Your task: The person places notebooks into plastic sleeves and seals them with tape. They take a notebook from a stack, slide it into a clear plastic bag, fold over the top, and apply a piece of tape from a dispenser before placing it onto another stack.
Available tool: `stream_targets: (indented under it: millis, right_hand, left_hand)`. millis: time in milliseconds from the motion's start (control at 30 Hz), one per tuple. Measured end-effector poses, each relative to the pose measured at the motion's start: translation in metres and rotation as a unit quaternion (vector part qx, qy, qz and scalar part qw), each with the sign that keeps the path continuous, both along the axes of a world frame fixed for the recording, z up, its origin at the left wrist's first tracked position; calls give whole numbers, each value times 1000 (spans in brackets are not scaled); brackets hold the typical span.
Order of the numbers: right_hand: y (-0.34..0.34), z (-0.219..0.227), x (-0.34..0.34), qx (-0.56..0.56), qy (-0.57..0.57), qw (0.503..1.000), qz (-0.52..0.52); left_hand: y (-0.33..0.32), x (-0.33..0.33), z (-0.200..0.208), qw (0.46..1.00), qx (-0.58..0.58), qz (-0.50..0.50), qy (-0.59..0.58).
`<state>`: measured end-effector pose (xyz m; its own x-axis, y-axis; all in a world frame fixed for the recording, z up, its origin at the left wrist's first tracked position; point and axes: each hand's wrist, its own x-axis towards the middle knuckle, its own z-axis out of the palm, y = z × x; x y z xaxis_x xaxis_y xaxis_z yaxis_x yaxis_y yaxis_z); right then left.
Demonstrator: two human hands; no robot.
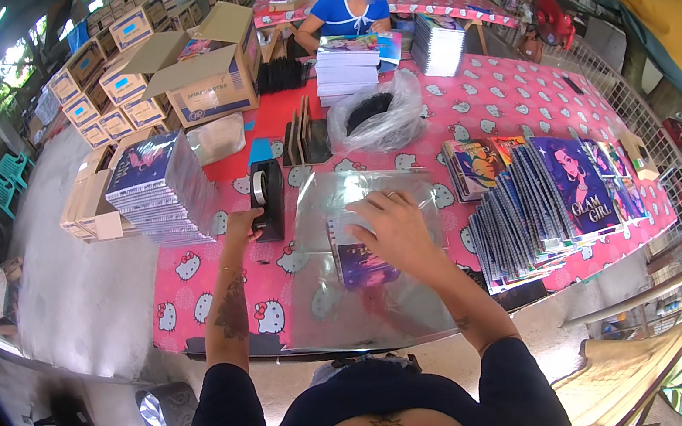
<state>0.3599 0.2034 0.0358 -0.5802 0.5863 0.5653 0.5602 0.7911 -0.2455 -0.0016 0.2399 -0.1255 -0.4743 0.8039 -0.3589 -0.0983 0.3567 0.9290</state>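
A notebook (366, 265) with a purple cover lies in front of me on a clear plastic sheet (319, 304) spread over the table. My right hand (396, 227) rests flat on its upper part, fingers spread, hiding much of it. To the left stands a black tape dispenser (270, 201) with a roll of tape. My left hand (246, 225) is at its near left side, the fingers curled against it; whether a strip of tape is between them is too small to see.
Stacked notebooks (156, 188) stand at the left, and a spread pile of spiral notebooks (526, 212) at the right. Beyond are a plastic bag (406, 115) with black coils, cardboard pieces (298, 131), and an open carton (207, 83). Across the table sits another person (351, 13) behind a paper stack (346, 71).
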Motion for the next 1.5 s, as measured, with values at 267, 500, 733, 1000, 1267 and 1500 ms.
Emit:
stream_targets:
  millis: [267,500,733,1000,1267,1500]
  right_hand:
    - [-22,16,-17,-89,-13,996,8]
    - [-12,14,-30,-21,-42,999,12]
    - [-8,38,-34,-122,-127,984,-1]
    - [21,-19,83,-172,165,971,2]
    - [31,-79,58,-145,-18,981,127]
    - [39,-77,64,-248,122,939,206]
  left_hand:
    - [-49,23,-54,974,166,85,-132]
    - [-57,12,55,894,87,-187,398]
    - [-28,109,156,811,332,-411,252]
    - [-13,123,159,762,412,-382,323]
    - [9,185,103,674,414,-387,474]
    - [-9,199,113,735,340,-320,492]
